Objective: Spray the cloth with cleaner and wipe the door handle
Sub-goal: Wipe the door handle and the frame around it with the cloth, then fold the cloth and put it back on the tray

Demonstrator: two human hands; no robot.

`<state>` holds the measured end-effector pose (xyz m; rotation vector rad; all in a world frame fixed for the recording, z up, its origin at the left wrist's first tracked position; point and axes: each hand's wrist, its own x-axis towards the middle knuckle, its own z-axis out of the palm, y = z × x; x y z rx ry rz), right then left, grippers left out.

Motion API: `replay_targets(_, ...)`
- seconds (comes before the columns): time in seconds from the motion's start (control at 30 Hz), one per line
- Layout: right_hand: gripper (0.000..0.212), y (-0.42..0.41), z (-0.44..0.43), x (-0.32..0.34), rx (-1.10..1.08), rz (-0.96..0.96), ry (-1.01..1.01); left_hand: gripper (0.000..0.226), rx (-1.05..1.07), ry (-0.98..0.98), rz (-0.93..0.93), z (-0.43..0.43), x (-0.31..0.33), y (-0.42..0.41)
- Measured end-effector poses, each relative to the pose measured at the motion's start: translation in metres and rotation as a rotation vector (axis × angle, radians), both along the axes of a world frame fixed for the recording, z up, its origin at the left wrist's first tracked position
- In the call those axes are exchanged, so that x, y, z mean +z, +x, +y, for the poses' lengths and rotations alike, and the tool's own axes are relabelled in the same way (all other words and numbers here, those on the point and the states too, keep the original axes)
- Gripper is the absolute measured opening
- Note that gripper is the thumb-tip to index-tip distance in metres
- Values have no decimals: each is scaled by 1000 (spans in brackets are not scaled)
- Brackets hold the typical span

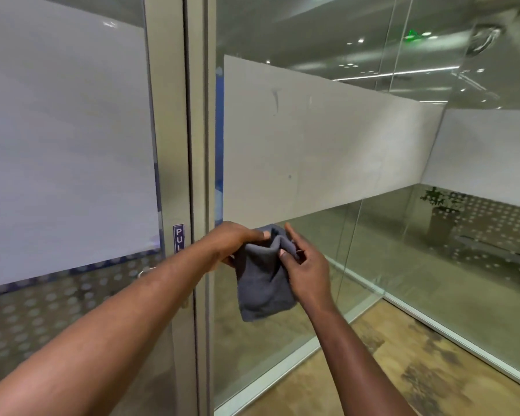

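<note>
Both hands pinch the grey cloth's top edge: left hand, right hand (door frame just behind), its lower edge hanging free.

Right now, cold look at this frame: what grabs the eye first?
The grey cloth at centre, hanging bunched between both hands: the left hand pinches its top edge and the right hand grips its right side. Just left of them, the door frame carries a small PULL sign, with part of a metal handle showing lower left above the left forearm. Frosted glass panels fill the rest.
</note>
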<state>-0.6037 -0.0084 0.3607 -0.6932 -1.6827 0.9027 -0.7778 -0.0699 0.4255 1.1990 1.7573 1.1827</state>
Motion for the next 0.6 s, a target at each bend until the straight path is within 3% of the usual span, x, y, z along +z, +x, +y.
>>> replay_targets(0.17, 34, 50, 2, -5, -161, -64, 218, 13, -86, -31, 37, 16, 7, 46)
replay_targets(0.27, 17, 75, 0, -5, -118, -72, 243, 22, -121, -68, 0, 18, 7, 67)
replay_targets(0.33, 9, 93, -1, -5, -54, -3, 203, 12, -145, -51, -81, 21, 5, 86)
replay_targets(0.4, 7, 107, -3, -3, 34, 92, 101, 29, -120, -1, -151, 26, 0, 100)
replay_targets(0.53, 8, 138, -3, -3, 203, 189, -22, 18, -38, 71, -136, 32, -5, 123)
replay_targets(0.6, 7, 153, -1, -1, 218, 206, -45, 29, -90, 54, -151, 36, -8, 136)
